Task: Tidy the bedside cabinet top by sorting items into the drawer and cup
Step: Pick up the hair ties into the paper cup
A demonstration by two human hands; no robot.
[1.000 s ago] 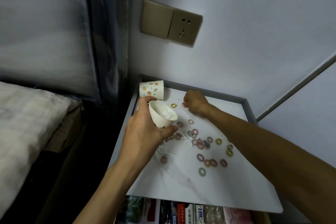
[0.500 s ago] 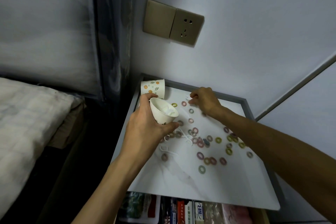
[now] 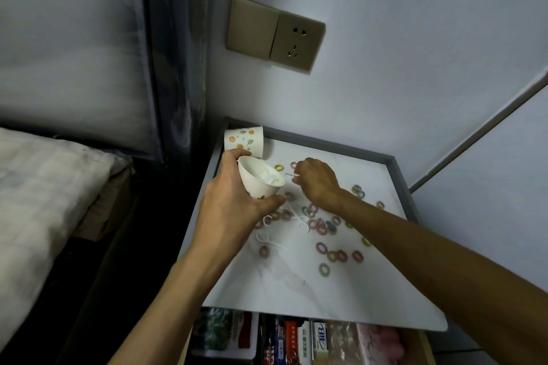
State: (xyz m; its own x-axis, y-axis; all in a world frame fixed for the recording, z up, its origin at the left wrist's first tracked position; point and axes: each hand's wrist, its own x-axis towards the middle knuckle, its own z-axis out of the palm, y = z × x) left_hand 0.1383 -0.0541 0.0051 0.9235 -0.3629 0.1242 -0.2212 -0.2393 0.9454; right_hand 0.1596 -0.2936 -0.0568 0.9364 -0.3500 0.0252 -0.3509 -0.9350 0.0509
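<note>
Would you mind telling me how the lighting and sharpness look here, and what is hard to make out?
Head view: dim, bluish light; the white cabinet top is brightest, the gap beside the bed nearly black. Head view: the right hand looks darker than the left hand holding the cup. Head view: the thin white piece at the right fingers is too small and soft to identify.
</note>
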